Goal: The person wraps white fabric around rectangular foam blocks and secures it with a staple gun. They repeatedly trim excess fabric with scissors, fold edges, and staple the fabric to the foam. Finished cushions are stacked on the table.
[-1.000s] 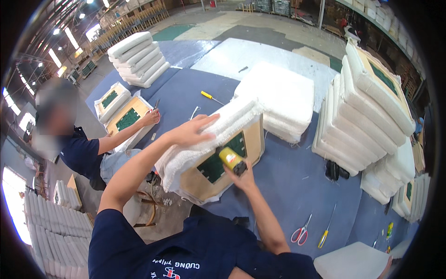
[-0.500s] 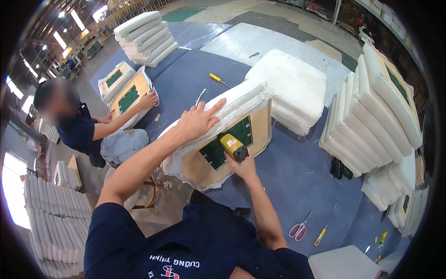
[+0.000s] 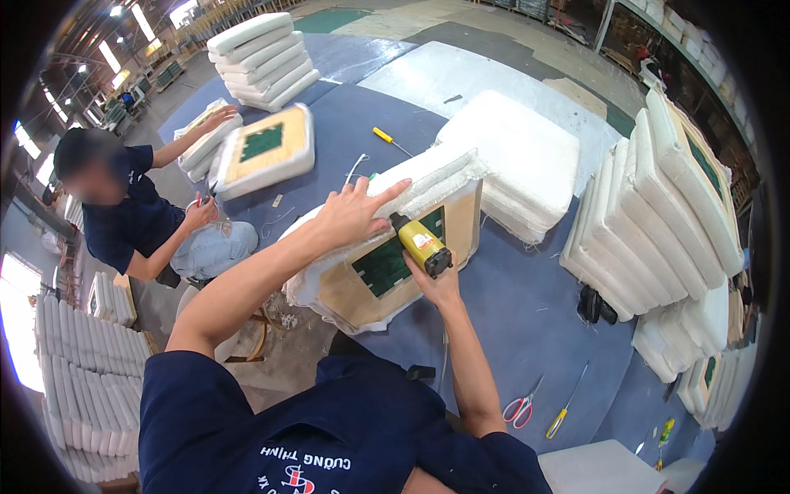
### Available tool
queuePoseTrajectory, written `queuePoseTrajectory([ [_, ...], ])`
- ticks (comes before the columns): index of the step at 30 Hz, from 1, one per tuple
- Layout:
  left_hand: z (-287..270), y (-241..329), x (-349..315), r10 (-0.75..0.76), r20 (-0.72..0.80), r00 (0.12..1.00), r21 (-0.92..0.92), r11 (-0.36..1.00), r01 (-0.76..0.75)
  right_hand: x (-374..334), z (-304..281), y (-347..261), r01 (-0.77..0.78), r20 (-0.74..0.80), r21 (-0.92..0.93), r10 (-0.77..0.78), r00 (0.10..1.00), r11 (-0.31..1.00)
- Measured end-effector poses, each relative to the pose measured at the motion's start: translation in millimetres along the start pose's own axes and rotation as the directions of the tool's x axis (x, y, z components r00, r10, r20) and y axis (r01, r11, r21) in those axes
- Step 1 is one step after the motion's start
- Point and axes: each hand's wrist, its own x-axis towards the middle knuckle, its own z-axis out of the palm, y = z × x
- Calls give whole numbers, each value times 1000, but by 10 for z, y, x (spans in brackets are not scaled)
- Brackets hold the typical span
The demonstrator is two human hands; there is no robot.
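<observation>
A seat cushion [image 3: 339, 294] with white fabric, a wooden underside and a green webbing centre stands tilted up on the blue table before me. My left hand [image 3: 355, 216] grips its upper edge, index finger stretched along the white fabric and thumb on the underside. In my right hand [image 3: 436, 284] is a yellow staple gun [image 3: 422, 245] with a black end cap. Its nose points at the folded fabric edge, close to my left thumb; whether it touches, I cannot tell.
Stacked white cushions stand behind [image 3: 514, 160], at right [image 3: 650, 222] and far left [image 3: 262, 62]. Red-handled scissors [image 3: 520, 410] and a yellow screwdriver [image 3: 558, 421] lie near right; another screwdriver [image 3: 383, 136] lies beyond my cushion. At left sits a co-worker [image 3: 123, 198] holding scissors, beside a cushion [image 3: 263, 152].
My staple gun has moved up and right, its nose now at the fabric edge. The co-worker's nearer cushion has shifted right, and the co-worker's one hand now reaches to the cushions behind.
</observation>
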Motion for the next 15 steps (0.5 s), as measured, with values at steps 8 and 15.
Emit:
queuePoseTrajectory([
  [8, -25, 11, -6, 36, 29, 999, 12, 999, -36, -103, 107, 81, -52, 59, 105, 46, 997, 993],
  [15, 97, -777, -58, -37, 164, 986, -580, 805, 127, -298, 398, 155, 35, -77, 173, -22, 997, 984],
])
